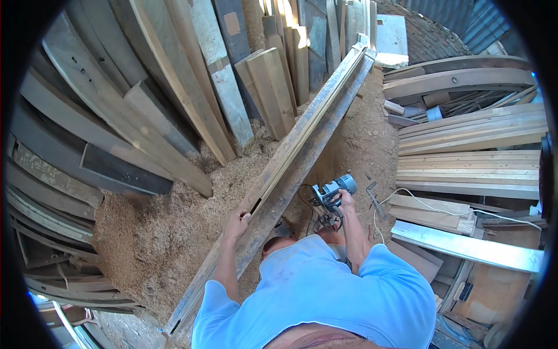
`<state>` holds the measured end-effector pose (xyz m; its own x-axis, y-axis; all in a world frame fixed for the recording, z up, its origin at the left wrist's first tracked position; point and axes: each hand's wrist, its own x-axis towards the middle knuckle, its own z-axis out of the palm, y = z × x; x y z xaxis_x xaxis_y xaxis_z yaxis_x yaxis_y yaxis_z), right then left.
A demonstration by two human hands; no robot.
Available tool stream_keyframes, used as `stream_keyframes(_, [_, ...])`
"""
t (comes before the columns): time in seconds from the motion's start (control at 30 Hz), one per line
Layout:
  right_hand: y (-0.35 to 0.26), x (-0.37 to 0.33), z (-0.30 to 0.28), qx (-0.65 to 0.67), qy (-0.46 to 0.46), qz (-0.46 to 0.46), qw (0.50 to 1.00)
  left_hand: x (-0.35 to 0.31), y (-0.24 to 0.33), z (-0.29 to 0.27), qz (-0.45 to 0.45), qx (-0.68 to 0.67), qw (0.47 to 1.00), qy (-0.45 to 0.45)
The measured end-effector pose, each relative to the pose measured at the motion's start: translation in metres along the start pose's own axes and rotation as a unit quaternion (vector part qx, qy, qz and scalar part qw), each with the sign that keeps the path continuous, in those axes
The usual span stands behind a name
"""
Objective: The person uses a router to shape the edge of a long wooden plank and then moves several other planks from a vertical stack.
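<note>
A long wooden beam (299, 135) runs diagonally from the lower left to the far upper right, lying along a weathered bench plank (314, 152). A narrow dark slot shows in the beam's face just beyond my left hand (235, 224), and another near its lower end. That hand is closed over the beam, thumb on its top. On the near side of the plank, my right hand (345, 201) grips a blue-grey router (333, 187) by its handle. The router is tilted, its motor toward the right, held apart from the beam. Its underside is partly hidden.
Sawdust and shavings (151, 238) cover the ground. Tall boards (174, 75) lean at the left and back. Stacked timber (471, 168) fills the right side. A pale cord (430, 207) crosses that timber, and a metal square (374, 195) lies right of the router.
</note>
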<state>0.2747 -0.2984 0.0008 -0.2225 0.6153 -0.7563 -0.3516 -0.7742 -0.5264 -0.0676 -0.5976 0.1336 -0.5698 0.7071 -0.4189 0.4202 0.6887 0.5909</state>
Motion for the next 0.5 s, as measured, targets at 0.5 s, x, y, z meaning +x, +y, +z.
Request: stream_keyframes(0.5, [0.015,-0.029,0.000,-0.036,-0.021,0.060,0.997,-0.055,-0.080,-0.014,-0.044,-0.092,0.994,-0.034])
